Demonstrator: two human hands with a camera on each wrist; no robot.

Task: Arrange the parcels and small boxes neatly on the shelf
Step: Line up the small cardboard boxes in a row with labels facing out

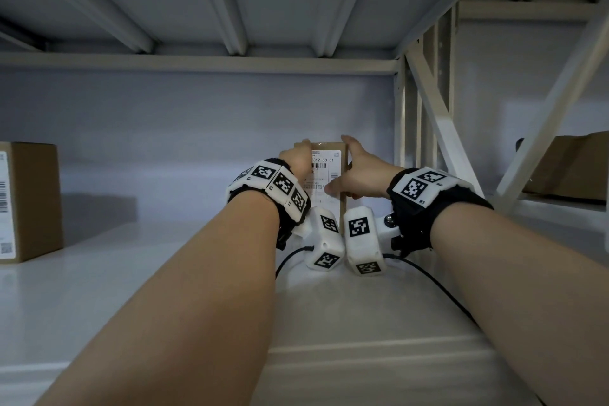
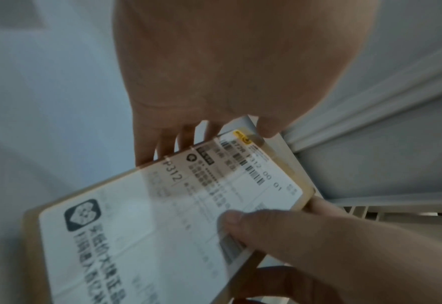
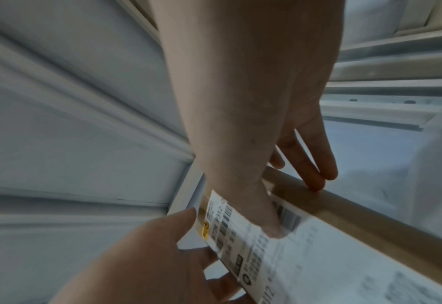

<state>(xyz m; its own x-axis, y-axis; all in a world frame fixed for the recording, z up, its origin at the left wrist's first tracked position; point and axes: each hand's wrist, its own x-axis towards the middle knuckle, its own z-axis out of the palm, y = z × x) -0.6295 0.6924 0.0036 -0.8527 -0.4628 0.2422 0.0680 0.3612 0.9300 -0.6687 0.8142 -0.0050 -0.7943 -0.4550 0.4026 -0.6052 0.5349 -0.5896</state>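
Observation:
A thin brown parcel [image 1: 329, 171] with a white shipping label stands upright on the white shelf [image 1: 131, 280], near the back wall and the right post. My left hand [image 1: 298, 156] grips its left edge; in the left wrist view its fingers [image 2: 162, 144] are behind the parcel [image 2: 149, 226] and the thumb is at the top corner. My right hand [image 1: 351, 171] grips the right edge. In the right wrist view its thumb [image 3: 271, 224] presses the label and its fingers [image 3: 316, 174] wrap over the brown side of the parcel [image 3: 331, 257].
A taller brown box [image 1: 31, 201] with a label stands at the left of the same shelf. Another brown box [image 1: 573, 168] lies on the neighbouring shelf unit to the right. The shelf's upright post [image 1: 400, 128] and diagonal brace [image 1: 438, 115] stand just right of the parcel.

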